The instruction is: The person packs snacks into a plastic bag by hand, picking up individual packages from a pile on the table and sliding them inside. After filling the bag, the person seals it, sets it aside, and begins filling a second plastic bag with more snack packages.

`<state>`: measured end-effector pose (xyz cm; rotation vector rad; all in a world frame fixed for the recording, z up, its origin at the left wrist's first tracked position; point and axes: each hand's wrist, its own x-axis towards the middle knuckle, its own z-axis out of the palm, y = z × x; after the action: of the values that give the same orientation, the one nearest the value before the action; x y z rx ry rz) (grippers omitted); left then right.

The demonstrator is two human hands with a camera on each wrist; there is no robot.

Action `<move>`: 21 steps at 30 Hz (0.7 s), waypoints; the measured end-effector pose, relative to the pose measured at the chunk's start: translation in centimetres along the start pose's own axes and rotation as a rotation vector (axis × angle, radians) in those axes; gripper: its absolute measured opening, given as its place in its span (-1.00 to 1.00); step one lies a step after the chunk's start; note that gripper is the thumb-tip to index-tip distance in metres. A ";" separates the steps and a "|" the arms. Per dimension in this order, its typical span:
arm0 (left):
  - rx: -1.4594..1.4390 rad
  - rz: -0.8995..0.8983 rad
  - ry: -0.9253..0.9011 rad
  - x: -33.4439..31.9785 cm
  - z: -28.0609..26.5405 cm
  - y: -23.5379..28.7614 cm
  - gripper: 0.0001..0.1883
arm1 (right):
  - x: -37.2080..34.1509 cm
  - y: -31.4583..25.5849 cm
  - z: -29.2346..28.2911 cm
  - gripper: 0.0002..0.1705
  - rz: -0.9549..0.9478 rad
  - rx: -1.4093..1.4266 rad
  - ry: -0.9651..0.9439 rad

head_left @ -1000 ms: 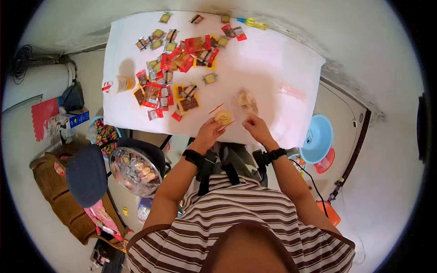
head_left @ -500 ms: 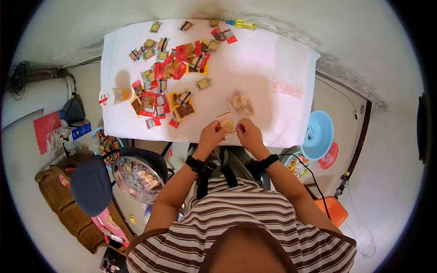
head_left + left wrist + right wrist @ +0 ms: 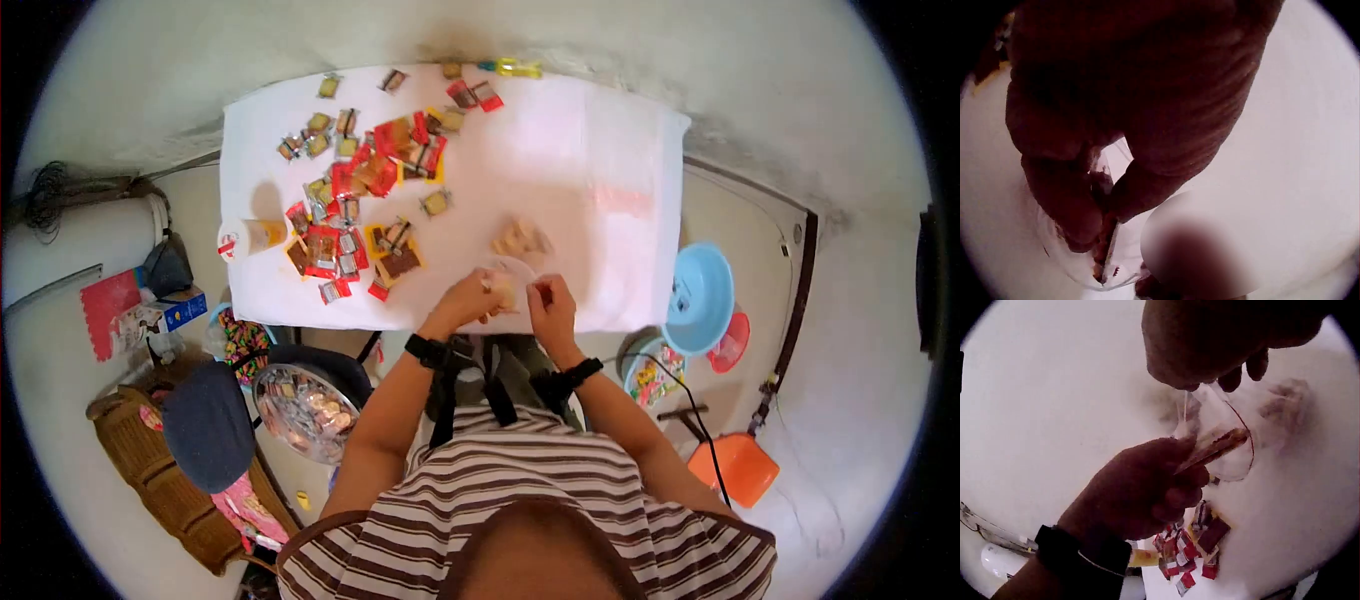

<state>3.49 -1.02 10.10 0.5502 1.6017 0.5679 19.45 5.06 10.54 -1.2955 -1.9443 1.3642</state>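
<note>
My left hand [image 3: 466, 301] pinches a flat, wrapped yellowish biscuit [image 3: 1225, 445] between thumb and fingers at the table's near edge. In the right wrist view the biscuit is edge-on, inside the open mouth of a clear zip bag [image 3: 1244, 464] with a red line along its rim. My right hand [image 3: 551, 303] pinches the bag's rim on the other side. Several pale pieces [image 3: 520, 237] fill the bag's far end, which lies on the white cloth. The left wrist view shows the biscuit's edge [image 3: 1105, 250] below my left fingertips.
Red, yellow and clear snack packets [image 3: 365, 175] are scattered over the table's left half, beside a cup [image 3: 255, 237]. A yellow bottle [image 3: 515, 68] lies at the far edge. Flat clear bags [image 3: 620, 200] lie on the right. Blue basins [image 3: 697, 300] and a chair [image 3: 210, 425] flank the table.
My left hand has turned and brought the biscuit from beside the bag into its mouth. The right hand has stayed on the rim. The bag's mouth now stands wider and rounder.
</note>
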 end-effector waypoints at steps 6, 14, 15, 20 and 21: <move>0.319 0.194 0.142 2.7 1.7 0.6 -0.67 | 0.5 -1.0 -0.1 -0.91 -0.203 -0.116 -0.143; 0.096 0.245 0.213 3.5 2.7 2.3 -0.70 | 1.8 -0.7 -2.5 -0.87 -0.205 -0.215 -0.112; 0.126 0.209 0.217 2.6 1.9 3.3 -0.71 | 2.0 -0.5 -2.8 -0.88 -0.233 -0.303 -0.120; 0.100 0.136 0.289 4.1 2.9 1.6 -0.74 | 2.0 -1.2 -3.0 -0.86 -0.299 -0.465 -0.167; 0.336 0.279 0.206 5.2 3.5 0.3 -0.76 | 2.0 -1.3 -2.9 -0.84 -0.272 -0.423 -0.155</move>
<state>6.43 2.71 6.08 1.0036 1.8443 0.5784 20.17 8.12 12.58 -1.0635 -2.5075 0.9782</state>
